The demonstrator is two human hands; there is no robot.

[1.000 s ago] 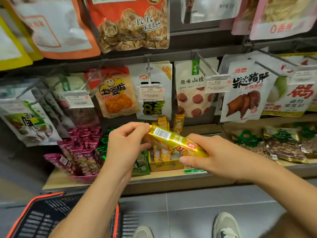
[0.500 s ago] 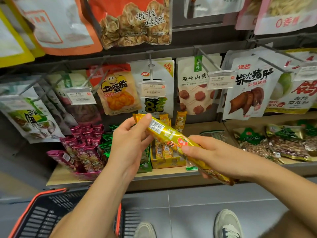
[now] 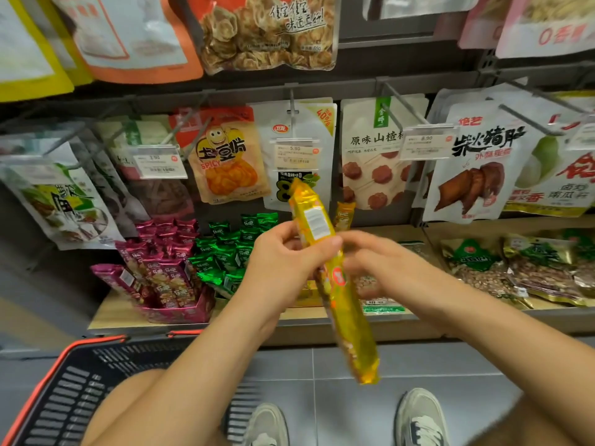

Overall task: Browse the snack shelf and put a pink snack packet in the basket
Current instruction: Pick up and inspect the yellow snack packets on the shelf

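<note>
1. while the yellow packet (image 3: 347, 317) stands almost upright with its white label towards the person, it seems held up for reading, not for keeping.
2. the left hand (image 3: 283, 262) curls round its upper part. the right hand (image 3: 380, 265) is blurred at the middle, so i cannot tell its grip.
3. the pink packets (image 3: 164, 268) sit boxed on the shelf (image 3: 109, 313), far left. the basket (image 3: 64, 397) waits near left.
</note>
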